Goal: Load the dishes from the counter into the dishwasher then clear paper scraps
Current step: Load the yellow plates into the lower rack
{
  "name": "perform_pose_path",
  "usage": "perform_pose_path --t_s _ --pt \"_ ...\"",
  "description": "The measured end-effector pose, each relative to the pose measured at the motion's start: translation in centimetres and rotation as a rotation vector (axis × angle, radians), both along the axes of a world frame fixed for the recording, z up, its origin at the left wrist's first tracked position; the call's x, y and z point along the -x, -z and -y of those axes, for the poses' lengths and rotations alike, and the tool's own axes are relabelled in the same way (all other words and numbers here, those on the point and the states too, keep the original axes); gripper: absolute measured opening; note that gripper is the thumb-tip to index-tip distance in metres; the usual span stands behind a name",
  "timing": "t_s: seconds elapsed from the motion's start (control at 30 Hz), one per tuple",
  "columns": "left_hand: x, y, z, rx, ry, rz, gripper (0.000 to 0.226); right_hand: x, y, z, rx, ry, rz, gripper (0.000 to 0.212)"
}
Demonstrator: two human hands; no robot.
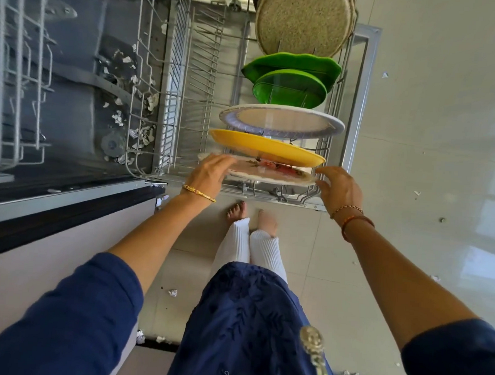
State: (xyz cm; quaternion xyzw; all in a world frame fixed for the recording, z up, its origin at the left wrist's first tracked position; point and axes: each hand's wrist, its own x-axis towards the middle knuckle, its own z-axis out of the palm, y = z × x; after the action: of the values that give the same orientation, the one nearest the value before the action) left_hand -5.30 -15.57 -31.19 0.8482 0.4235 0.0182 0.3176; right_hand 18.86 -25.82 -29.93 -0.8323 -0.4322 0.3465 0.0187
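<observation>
**Floral plate at the near end of the lower rack**

The floral plate [266, 172], white with a red flower print, stands on edge in the lower rack [188, 96] of the open dishwasher, in the slot nearest the person. The left hand [211, 170] lies over the plate's left rim, fingers bent down across the edge and touching it; whether the thumb closes underneath cannot be told. The right hand [339, 188] sits at the plate's right rim with fingers loosely spread and slightly bent, fingertips at or just beside the edge; contact there is not clear.

Behind the floral plate, moving away from the person, the rack holds a yellow plate [266, 148] just beside it, then a white plate [282, 121] with a patterned blue border, then two green dishes [290, 79], and farthest back a stack of speckled beige plates [302, 22]. All are tilted in the rack's tines.

To the left of the rack, the dishwasher's dark tub floor [81, 90] carries scattered paper scraps [141, 134], several caught against the rack's wire side. More paper bits [172, 292] lie on the tiled floor near the person's bare feet [236, 211], below the rack's front edge. An upper basket [13, 71] shows at the far left.
</observation>
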Motion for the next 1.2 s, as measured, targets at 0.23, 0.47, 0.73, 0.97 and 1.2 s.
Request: perform_pose_path --t_s 0.23,0.47,0.73,0.97,1.2 --pt "0.3 0.5 2.0 0.029 0.116 -0.056 0.042 3.8 0.3 1.2 -0.143 -0.062 -0.013 0.04" --pt "-0.5 -0.3 3.2 0.1 -0.008 -0.184 0.046 5.3 0.3 2.6 -0.369 -0.223 0.017 0.044" --pt "-0.9 -2.2 4.5 0.003 -0.027 -0.257 0.049 6.3 -2.0 3.0 -0.694 -0.177 -0.012 0.032" --pt "-1.4 -4.2 5.9 0.024 -0.042 -0.389 0.059 6.1 -7.2 2.6 -0.806 -0.171 -0.047 0.018" --pt "-0.1 -3.6 6.3 0.019 -0.103 -0.47 0.063 7.8 -7.1 4.4 -0.784 -0.27 -0.022 0.026"
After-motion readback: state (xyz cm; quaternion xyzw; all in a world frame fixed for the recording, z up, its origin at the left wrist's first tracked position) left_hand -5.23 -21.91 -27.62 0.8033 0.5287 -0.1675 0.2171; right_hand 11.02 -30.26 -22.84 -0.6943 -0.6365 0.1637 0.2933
